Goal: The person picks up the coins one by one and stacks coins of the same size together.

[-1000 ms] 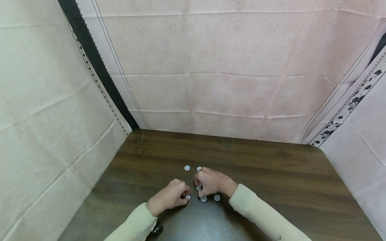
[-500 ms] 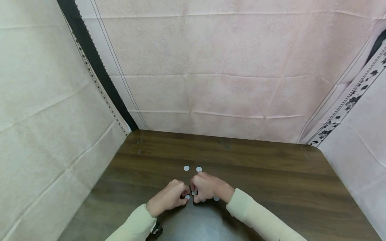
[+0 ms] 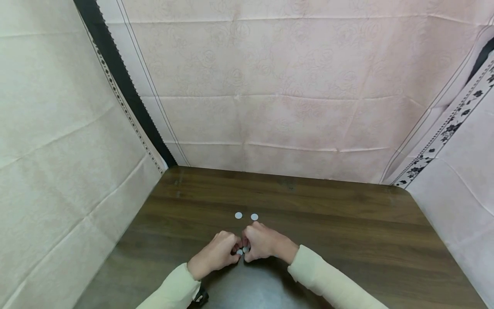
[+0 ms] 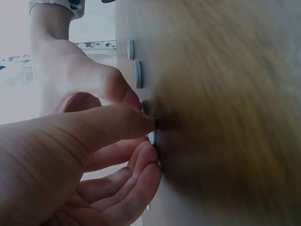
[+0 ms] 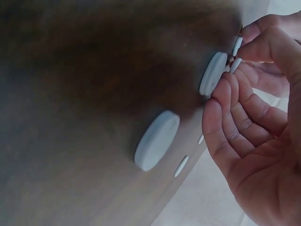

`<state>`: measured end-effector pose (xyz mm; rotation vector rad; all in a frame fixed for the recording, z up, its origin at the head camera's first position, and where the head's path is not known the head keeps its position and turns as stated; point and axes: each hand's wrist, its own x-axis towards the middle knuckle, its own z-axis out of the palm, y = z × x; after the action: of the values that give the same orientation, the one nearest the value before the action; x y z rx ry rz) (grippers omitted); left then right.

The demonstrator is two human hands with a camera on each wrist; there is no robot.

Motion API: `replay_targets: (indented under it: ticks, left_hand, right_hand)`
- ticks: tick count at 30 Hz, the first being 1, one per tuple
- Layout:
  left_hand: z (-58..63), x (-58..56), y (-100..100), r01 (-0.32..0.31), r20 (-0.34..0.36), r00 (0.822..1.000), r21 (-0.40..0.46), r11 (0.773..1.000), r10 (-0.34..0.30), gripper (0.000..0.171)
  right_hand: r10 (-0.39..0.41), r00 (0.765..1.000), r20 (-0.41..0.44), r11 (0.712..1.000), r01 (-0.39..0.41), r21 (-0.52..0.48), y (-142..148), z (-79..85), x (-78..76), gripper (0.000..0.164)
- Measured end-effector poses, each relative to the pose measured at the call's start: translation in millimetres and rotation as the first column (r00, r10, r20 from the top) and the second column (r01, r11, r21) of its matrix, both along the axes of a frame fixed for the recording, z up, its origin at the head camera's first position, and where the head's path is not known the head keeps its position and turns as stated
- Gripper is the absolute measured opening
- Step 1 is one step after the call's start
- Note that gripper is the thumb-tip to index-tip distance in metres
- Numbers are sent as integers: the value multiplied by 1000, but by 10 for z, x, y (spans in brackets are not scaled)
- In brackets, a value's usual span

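Note:
Both hands are close together low over the table, thumbs and fingertips nearly meeting. My left hand [image 3: 217,254] pinches a small white round disc [image 3: 239,252] between thumb and fingers, its edge also showing in the left wrist view. A second white disc [image 3: 246,249] sits between the thumb and fingers of my right hand [image 3: 266,242], right beside the first. In the right wrist view, a thicker-looking disc [image 5: 213,75] stands close by the right fingertips and another disc [image 5: 157,141] lies nearer the camera. The right hand hides both in the head view.
Farther back on the brown wooden table [image 3: 328,214] lie two more white discs, a left one [image 3: 238,215] and a right one [image 3: 254,217]. Pale patterned cloth [image 3: 289,86] hangs behind and at both sides. A black band [image 3: 198,296] is at the left wrist.
My right hand has moved left and slightly toward me with its disc, up beside the left hand, covering the two near discs. The left hand has stayed in place.

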<state>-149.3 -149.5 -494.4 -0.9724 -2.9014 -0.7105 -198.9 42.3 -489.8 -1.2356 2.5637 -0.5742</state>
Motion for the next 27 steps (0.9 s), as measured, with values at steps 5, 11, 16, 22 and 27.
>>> replay_targets:
  ticks: [5,11,16,22,27]
  left_hand:
    - [1,24,29,-29,-39,999,-15,999,28,22]
    - [-3,46,61,-81,-31,996,-23,996,80,25]
    - [-1,63,75,-105,10,994,-9,994,105,27]
    - [-9,71,85,-108,15,994,0,994,108,29]
    - [-4,78,83,-121,25,992,-6,993,121,28]
  right_hand:
    - [-27,999,20,1000,27,-16,-10,-18,18,16]
    - [-47,998,30,998,49,-51,-21,-34,47,14]
    - [-72,997,36,996,74,-54,-35,-47,66,14]
    - [-93,995,43,994,95,-51,-46,-56,74,15]
    - [-98,993,61,993,102,-61,-48,-33,80,15]
